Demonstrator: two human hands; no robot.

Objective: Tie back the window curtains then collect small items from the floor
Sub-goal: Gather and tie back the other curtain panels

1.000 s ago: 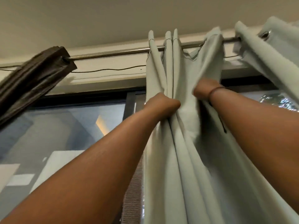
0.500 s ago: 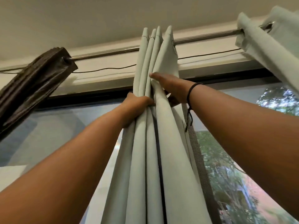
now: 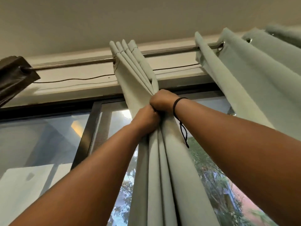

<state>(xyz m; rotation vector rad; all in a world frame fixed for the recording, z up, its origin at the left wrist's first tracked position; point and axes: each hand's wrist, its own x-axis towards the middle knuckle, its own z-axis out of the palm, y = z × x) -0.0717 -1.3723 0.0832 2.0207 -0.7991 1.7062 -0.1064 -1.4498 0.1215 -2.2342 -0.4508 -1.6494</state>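
Head view, looking up at the window top. I see the pale green curtain [image 3: 156,160] gathered into a tight bundle of pleats, hanging from the metal rod [image 3: 73,63] and falling down the middle of the frame in front of the window glass [image 3: 48,136]. My left hand [image 3: 145,119] grips the bundle from the left side, fingers curled tight round the folds. My right hand [image 3: 162,101] grips the same bundle just above it, fingers also wrapped round the cloth; the two fists touch, one stacked on the other. Above the fists the pleats fan out toward the rod. A black cord bracelet [image 3: 176,103] sits on the right wrist, its loose end dangling against the curtain. A second pale green panel [image 3: 244,70] hangs on the rod to the right, well apart from the held bundle. A dark brown curtain [image 3: 13,74] is bunched at the rod's left end. A thin black wire [image 3: 73,79] runs along the wall below the rod.
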